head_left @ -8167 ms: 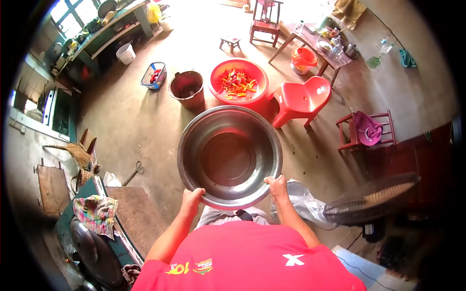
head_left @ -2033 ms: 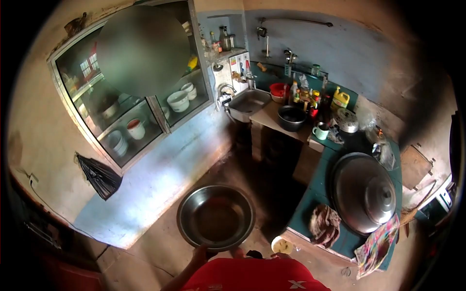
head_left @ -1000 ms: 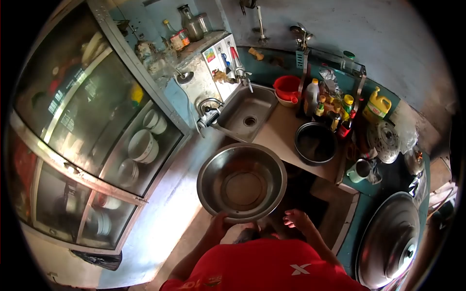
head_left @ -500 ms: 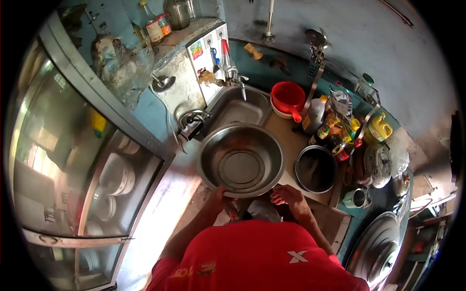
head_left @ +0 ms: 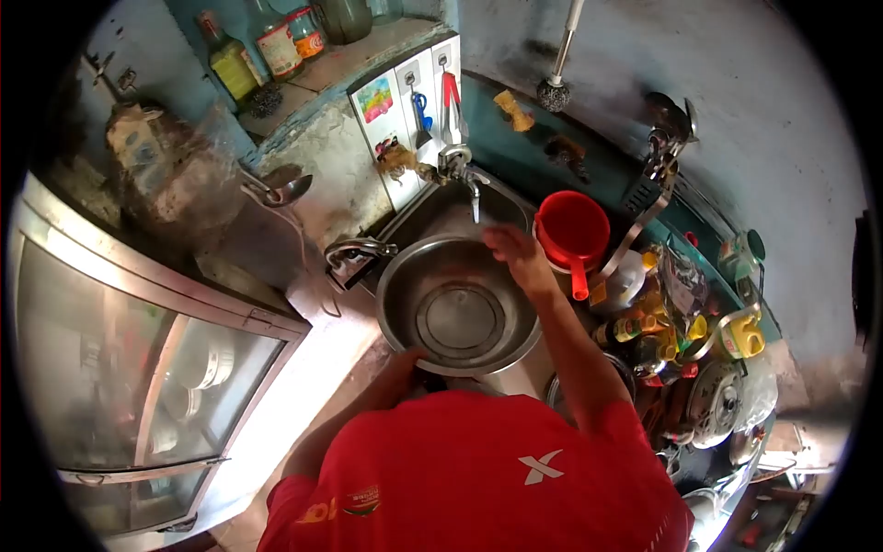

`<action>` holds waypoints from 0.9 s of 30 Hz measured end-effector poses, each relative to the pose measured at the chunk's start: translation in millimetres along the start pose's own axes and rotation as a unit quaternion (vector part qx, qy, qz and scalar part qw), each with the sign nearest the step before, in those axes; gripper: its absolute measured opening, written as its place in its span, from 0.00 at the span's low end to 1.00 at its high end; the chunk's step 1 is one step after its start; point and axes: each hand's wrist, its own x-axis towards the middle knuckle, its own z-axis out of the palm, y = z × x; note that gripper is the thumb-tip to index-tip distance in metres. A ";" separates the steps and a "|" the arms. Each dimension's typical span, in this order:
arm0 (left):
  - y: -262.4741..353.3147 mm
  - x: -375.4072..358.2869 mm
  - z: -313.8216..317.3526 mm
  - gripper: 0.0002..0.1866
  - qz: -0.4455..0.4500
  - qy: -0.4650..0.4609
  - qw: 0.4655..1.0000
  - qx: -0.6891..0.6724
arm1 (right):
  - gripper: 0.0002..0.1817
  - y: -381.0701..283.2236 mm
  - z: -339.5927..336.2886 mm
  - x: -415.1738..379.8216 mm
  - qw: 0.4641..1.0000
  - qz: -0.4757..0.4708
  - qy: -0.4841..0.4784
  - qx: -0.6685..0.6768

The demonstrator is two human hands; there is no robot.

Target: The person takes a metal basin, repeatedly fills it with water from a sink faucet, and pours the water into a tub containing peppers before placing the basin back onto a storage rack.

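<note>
A wide stainless steel basin [head_left: 460, 317] rests in front of me, over the near part of the metal sink [head_left: 441, 213]. My left hand [head_left: 405, 368] grips its near-left rim, with the thumb on the edge and the other fingers hidden below. Over the basin's far right rim reaches my right hand [head_left: 513, 250], fingers stretched out and holding nothing. It is just below and to the right of the tap [head_left: 474, 189], apart from it. Right beside that hand sits a red plastic dipper [head_left: 572, 225] with its handle towards me.
Bottles [head_left: 635, 336] and a dark pot [head_left: 618, 373] crowd the counter on the right. A glass-fronted cabinet [head_left: 198, 377] stands left. Scissors and tongs hang on white tiles [head_left: 405, 120] behind the tap. A ladle [head_left: 290, 189] hangs at the left wall.
My right hand has moved from near my body, beside the basin's near rim, up and forward towards the tap. My left hand still holds the basin. The view has shifted.
</note>
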 end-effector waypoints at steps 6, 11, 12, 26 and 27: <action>41.1 -19.1 37.1 0.13 -0.023 0.000 1.000 0.009 | 0.13 45.1 4.2 99.2 0.979 -0.144 0.014 -0.147; 48.7 -5.4 35.0 0.14 -0.050 0.014 0.998 0.021 | 0.12 61.3 -0.9 133.1 0.969 -0.082 0.058 -0.225; 53.0 -4.8 38.5 0.14 -0.037 0.039 0.998 0.029 | 0.11 64.5 -3.9 138.5 0.981 -0.037 0.056 -0.185; 80.0 13.9 27.4 0.12 0.011 -0.005 0.975 0.224 | 0.12 91.7 -11.4 158.3 0.997 -0.028 0.048 -0.053; 81.2 16.1 29.2 0.12 0.009 -0.005 0.975 0.224 | 0.13 92.4 -11.0 156.9 0.997 -0.026 0.061 -0.042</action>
